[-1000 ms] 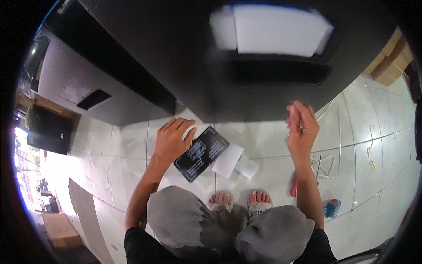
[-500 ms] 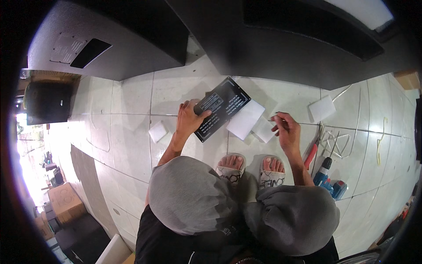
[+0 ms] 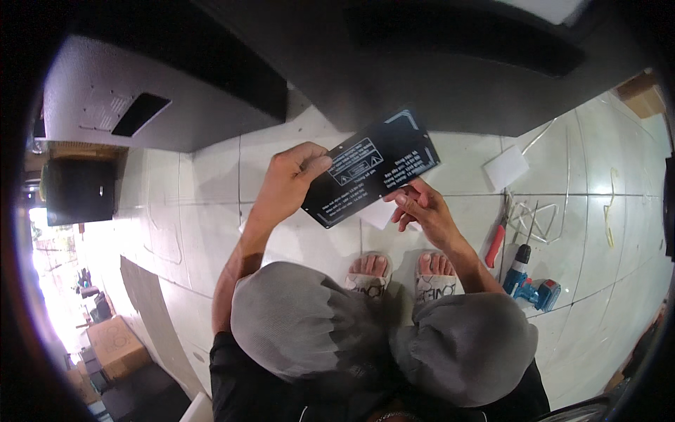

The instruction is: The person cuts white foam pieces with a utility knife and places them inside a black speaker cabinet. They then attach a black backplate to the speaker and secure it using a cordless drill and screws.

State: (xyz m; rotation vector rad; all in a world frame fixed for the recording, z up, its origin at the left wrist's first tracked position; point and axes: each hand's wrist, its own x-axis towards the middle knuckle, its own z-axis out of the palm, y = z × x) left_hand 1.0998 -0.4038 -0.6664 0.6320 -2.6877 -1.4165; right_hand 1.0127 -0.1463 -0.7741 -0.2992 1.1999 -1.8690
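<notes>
A crouching person's left hand [image 3: 295,172] pinches the left edge of a black printed panel [image 3: 373,167], arm extended, while the right hand [image 3: 420,207] grips its lower right edge with curled fingers. The panel tilts above the tiled floor [image 3: 211,211], hiding most of a white sheet [image 3: 380,213] beneath; its print is unreadably small.
</notes>
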